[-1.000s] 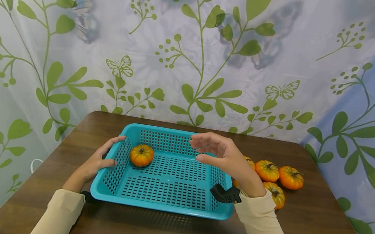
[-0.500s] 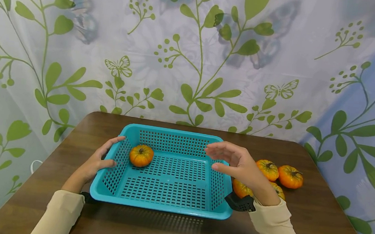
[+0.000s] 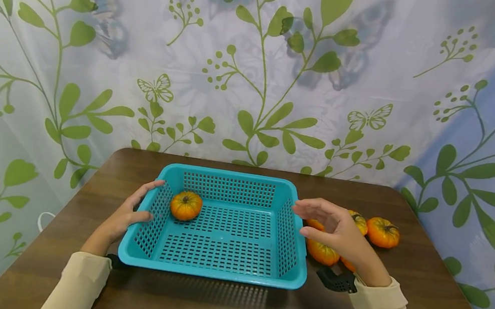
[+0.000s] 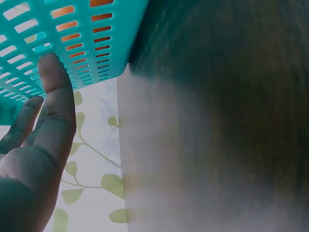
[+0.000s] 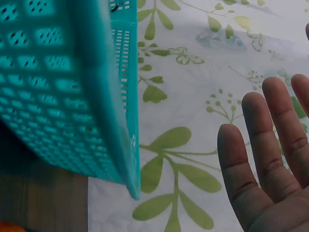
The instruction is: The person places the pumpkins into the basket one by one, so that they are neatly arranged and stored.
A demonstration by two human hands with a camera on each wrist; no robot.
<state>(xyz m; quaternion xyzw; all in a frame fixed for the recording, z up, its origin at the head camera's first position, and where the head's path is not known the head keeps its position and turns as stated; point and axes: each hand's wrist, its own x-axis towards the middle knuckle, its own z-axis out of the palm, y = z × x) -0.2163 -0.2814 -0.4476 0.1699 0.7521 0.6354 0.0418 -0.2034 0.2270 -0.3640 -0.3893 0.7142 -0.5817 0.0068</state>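
Observation:
A turquoise plastic basket (image 3: 216, 274) with slotted walls stands in the middle of the table. Inside it, near the left wall, lies one small orange pumpkin (image 3: 185, 206). My left hand (image 3: 125, 214) holds the basket's left side, thumb over the rim; the left wrist view shows fingers (image 4: 55, 104) against the slotted wall. Just beyond the right rim hovers my right hand (image 3: 334, 229), holding nothing, fingers loosely bent and apart from the thumb. Below and behind it sit more pumpkins, among them a front one (image 3: 323, 253) and a far right one (image 3: 383, 233), partly hidden by the hand.
The brown wooden table (image 3: 414, 288) ends at the back against a curtain (image 3: 256, 75) printed with green leaves and butterflies. A pale cable (image 3: 43, 218) shows past the left table edge. Black straps with a camera mount (image 3: 337, 280) sit at the wrists.
My right hand has moved right, from over the inside of the basket to outside its right rim, above the pumpkins. The left hand, basket and pumpkin inside stay put.

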